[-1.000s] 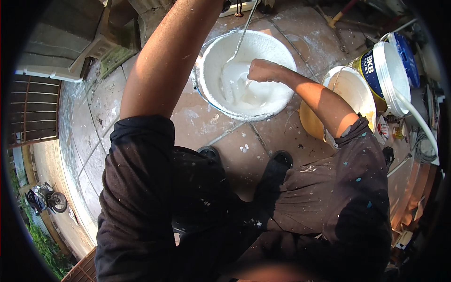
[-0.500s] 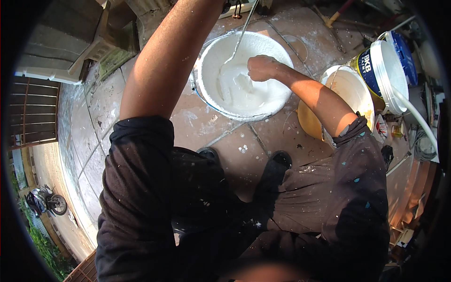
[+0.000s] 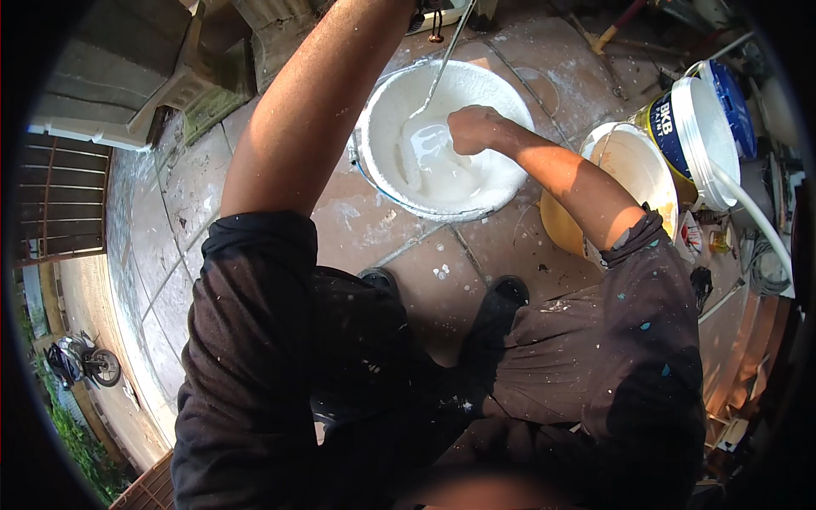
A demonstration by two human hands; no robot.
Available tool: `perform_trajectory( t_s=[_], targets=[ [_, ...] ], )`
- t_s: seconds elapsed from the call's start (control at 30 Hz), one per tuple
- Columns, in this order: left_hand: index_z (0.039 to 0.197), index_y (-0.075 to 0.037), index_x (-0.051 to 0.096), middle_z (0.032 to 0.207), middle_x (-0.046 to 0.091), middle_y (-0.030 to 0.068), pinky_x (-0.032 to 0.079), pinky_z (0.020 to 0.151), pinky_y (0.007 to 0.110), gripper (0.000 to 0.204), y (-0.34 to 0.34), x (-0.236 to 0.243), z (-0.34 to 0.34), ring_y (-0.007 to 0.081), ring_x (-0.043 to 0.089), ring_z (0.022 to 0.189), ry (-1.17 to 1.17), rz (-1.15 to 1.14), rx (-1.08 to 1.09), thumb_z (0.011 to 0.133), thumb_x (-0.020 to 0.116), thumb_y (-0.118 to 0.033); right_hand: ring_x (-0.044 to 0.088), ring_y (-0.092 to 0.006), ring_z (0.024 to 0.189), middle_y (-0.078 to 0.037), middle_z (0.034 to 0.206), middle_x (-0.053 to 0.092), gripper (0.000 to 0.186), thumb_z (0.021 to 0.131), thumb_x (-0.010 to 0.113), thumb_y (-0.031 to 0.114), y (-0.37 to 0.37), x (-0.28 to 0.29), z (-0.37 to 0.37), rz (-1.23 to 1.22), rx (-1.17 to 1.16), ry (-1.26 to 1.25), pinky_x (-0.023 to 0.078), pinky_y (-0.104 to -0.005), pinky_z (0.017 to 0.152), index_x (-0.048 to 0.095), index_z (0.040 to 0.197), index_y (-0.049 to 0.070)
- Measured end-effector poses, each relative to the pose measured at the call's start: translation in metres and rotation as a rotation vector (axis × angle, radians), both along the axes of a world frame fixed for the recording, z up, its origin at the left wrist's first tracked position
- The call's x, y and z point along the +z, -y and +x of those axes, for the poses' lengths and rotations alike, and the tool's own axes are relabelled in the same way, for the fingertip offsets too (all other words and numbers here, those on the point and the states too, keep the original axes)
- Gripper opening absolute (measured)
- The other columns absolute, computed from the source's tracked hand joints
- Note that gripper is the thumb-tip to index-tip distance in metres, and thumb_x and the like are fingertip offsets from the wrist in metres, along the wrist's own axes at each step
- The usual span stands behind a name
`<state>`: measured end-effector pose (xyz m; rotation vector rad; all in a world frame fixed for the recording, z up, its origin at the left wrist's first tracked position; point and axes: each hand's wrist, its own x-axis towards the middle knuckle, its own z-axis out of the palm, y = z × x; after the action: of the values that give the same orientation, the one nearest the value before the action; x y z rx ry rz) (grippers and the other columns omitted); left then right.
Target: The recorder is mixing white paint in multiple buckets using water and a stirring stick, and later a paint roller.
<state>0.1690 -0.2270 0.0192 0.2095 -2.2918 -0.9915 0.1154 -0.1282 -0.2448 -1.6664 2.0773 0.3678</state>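
A large white-crusted bucket [image 3: 370, 174] stands on the floor ahead of me, with white paint [image 3: 433, 153] inside. My right hand [image 3: 473, 130] is over the bucket's inside, its fingers curled closed. Whatever they may hold is hidden beneath the hand. A thin, paint-smeared rod [image 3: 441, 70] slants in from the upper edge, and its lower end reaches down into the bucket. My left forearm [image 3: 327, 93] stretches up past the bucket's left side. The left hand lies beyond the top edge, so what it holds does not show.
Right of the bucket stand a yellow bucket with a stained white inside [image 3: 650, 166] and a blue-and-white paint pail [image 3: 680, 127]. A pale hose [image 3: 756, 212] curves along the right. Grey concrete pieces [image 3: 208, 102] sit at the upper left. My shoes [image 3: 510, 291] are on stained tiles.
The paint's surface has shifted and now shows a broad glossy patch. The rod has moved slightly right. My right hand stays over the bucket, still closed.
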Motion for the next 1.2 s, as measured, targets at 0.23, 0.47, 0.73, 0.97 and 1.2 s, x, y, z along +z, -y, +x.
perform_trajectory(
  t_s=[0.23,0.47,0.73,0.97,1.2],
  targets=[
    [0.077,0.007,0.063,0.063,0.062,0.012,0.052,0.055,0.036,0.034,-0.004,0.002,0.008,0.0219,0.064,0.057,0.017,0.118,0.024,0.085,0.059,-0.026,0.068,-0.0346,0.102,-0.018,0.106,0.072,0.04,0.08,0.066,0.037,-0.002,0.024,-0.007,0.007,-0.078,-0.101,0.052,-0.0453,0.09,0.075,0.103,0.005],
    [0.074,0.005,0.062,0.062,0.061,0.0072,0.048,0.051,0.032,0.032,0.004,-0.001,0.007,0.017,0.06,0.054,-0.019,0.141,-0.024,0.086,0.058,-0.025,0.065,-0.0378,0.107,-0.022,0.113,0.068,0.04,0.086,0.062,0.032,-0.001,0.066,-0.053,-0.438,-0.288,-0.185,0.05,-0.0472,0.093,0.069,0.11,0.0],
    [0.073,0.004,0.061,0.061,0.06,0.0054,0.046,0.05,0.031,0.03,-0.006,0.0,0.008,0.0148,0.058,0.054,0.023,0.153,-0.008,0.086,0.058,-0.023,0.067,-0.0367,0.103,-0.018,0.108,0.071,0.034,0.076,0.064,0.015,-0.011,0.045,-0.089,-0.25,-0.332,-0.267,0.053,-0.0447,0.09,0.072,0.107,0.005],
    [0.076,0.004,0.061,0.063,0.061,0.0058,0.048,0.049,0.031,0.03,-0.017,0.007,0.004,0.0156,0.058,0.053,0.056,0.153,0.011,0.087,0.058,-0.024,0.07,-0.0338,0.096,-0.018,0.101,0.072,0.033,0.068,0.067,0.017,-0.035,0.035,-0.11,-0.071,-0.256,-0.234,0.054,-0.0448,0.084,0.074,0.099,0.007],
    [0.08,0.005,0.061,0.064,0.062,0.0059,0.052,0.051,0.031,0.029,-0.027,0.009,0.01,0.0158,0.06,0.054,0.041,0.192,-0.056,0.087,0.056,-0.022,0.071,-0.0325,0.093,-0.018,0.099,0.073,0.031,0.07,0.068,0.017,-0.054,0.041,-0.113,0.035,-0.214,-0.302,0.054,-0.0432,0.082,0.074,0.098,0.004]
  ],
)
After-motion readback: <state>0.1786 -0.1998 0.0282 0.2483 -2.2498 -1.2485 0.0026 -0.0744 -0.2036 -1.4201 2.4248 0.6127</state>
